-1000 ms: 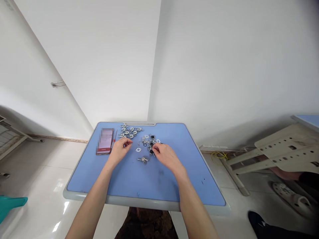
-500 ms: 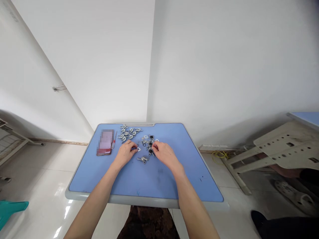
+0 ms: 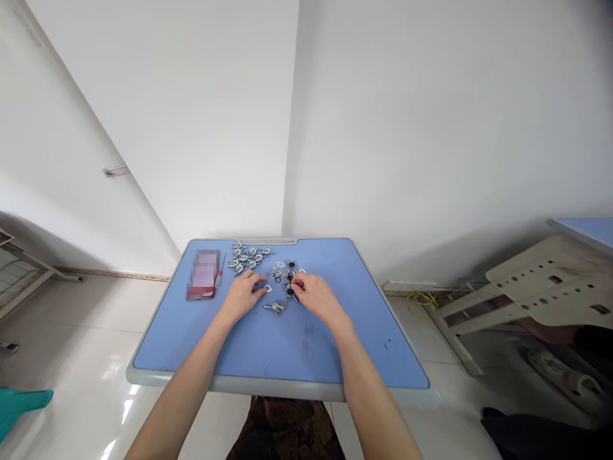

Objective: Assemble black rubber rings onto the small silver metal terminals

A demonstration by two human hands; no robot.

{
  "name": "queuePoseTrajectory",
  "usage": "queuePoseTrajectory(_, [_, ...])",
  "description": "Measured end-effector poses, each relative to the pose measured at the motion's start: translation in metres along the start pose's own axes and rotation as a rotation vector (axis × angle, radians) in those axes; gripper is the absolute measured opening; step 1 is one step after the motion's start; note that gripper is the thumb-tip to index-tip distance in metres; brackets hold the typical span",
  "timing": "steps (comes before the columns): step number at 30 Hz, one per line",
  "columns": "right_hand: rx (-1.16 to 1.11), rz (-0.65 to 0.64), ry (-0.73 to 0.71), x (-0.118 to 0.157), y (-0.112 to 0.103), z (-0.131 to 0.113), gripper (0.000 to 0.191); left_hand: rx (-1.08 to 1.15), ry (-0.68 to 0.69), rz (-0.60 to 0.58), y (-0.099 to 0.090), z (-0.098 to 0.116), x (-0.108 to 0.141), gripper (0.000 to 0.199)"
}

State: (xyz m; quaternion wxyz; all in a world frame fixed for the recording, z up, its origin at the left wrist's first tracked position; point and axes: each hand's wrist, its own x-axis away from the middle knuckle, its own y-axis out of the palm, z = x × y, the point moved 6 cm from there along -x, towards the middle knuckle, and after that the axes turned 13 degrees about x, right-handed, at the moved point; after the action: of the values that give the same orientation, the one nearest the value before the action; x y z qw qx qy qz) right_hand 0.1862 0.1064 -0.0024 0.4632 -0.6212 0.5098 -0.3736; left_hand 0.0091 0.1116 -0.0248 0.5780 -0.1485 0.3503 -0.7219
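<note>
Up at 12 o'clock on the blue table [image 3: 287, 358], right by the scattered metal fittings [image 3: 282, 271], both hands sit close together from what I'm seeing on my end. Left hand [image 3: 242, 295] has its fingers loosely curled, tips just beside a little flat metal washer [image 3: 268, 289], can't tell if they're touching it. Right hand [image 3: 318, 298] has its fingers pinched on a tiny part [image 3: 297, 280] next to the black rubber rings [image 3: 290, 292], too small to make out. Blurred phone [image 3: 204, 275] and a red-handled screwdriver [image 3: 219, 278] lie at 9 o'clock
</note>
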Motion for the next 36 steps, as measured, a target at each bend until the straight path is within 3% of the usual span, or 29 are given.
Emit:
queuePoseTrajectory(4, [-0.034, 0.020, 0.007, 0.001, -0.006, 0.005, 0.018, 0.005, 0.013, 0.047, -0.004, -0.001, -0.001, 0.016])
queuePoseTrajectory(10, [0.106, -0.056, 0.276, 0.003, -0.014, 0.042, 0.019, 0.042, 0.026, 0.087, -0.008, -0.003, 0.000, 0.015])
queuePoseTrajectory(14, [0.124, -0.096, 0.322, 0.003, -0.012, 0.057, 0.018, 0.045, 0.030, 0.100, -0.010, -0.004, 0.000, 0.015])
queuePoseTrajectory(23, [0.088, -0.136, 0.180, 0.001, -0.003, 0.035, 0.021, 0.060, 0.036, 0.136, -0.012, -0.007, 0.001, 0.013])
queuePoseTrajectory(36, [0.184, -0.063, 0.183, -0.003, 0.003, 0.024, 0.017, 0.045, 0.047, 0.113, -0.011, -0.005, 0.000, 0.014])
